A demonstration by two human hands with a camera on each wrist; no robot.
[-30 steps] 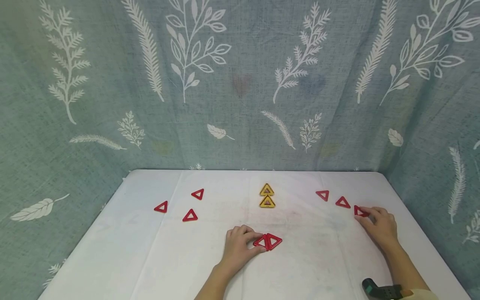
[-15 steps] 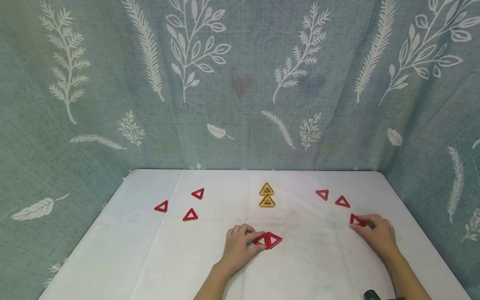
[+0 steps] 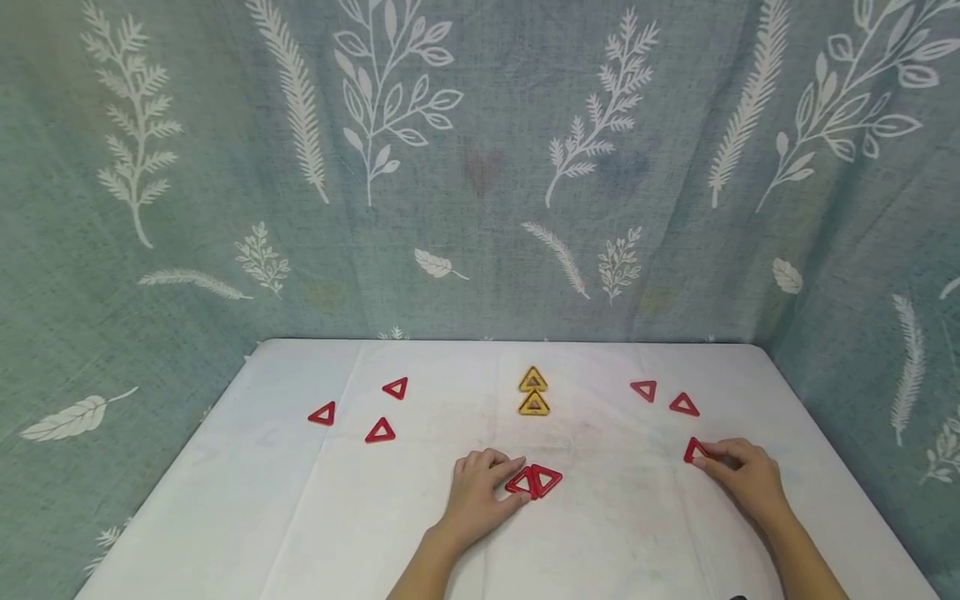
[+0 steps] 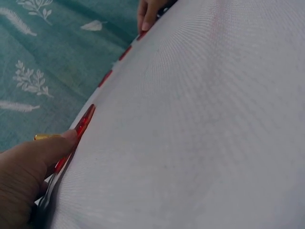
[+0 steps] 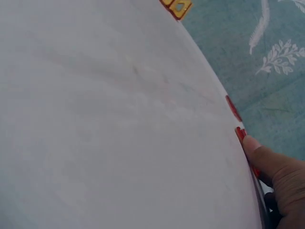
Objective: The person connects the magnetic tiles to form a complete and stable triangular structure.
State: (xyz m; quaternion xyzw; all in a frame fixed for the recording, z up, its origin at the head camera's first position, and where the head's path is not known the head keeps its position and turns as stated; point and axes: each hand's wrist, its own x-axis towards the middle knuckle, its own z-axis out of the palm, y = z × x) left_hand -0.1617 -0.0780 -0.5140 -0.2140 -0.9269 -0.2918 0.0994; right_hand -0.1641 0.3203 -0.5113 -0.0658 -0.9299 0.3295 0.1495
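Observation:
Two red triangle frames [image 3: 536, 482] lie joined edge to edge at the middle of the white table [image 3: 615, 533]. My left hand [image 3: 512, 482] pinches the left one of the pair between thumb and forefinger; in the left wrist view a fingertip [image 4: 66, 137] presses its red edge [image 4: 85, 121]. My right hand [image 3: 703, 457] pinches a single red triangle [image 3: 692, 451] flat on the table at the right. In the right wrist view that triangle [image 5: 240, 133] shows just beyond the fingertip [image 5: 252, 145].
Two yellow triangles [image 3: 533, 392] lie one behind the other at the table's middle back. Three red triangles [image 3: 380, 431] are spread at the left, two more [image 3: 684, 405] at the back right. A leaf-patterned green curtain [image 3: 480, 167] closes the back and sides.
My right hand has slid its red triangle toward me and to the left, away from the two at the back right. The left hand and the joined pair have stayed put.

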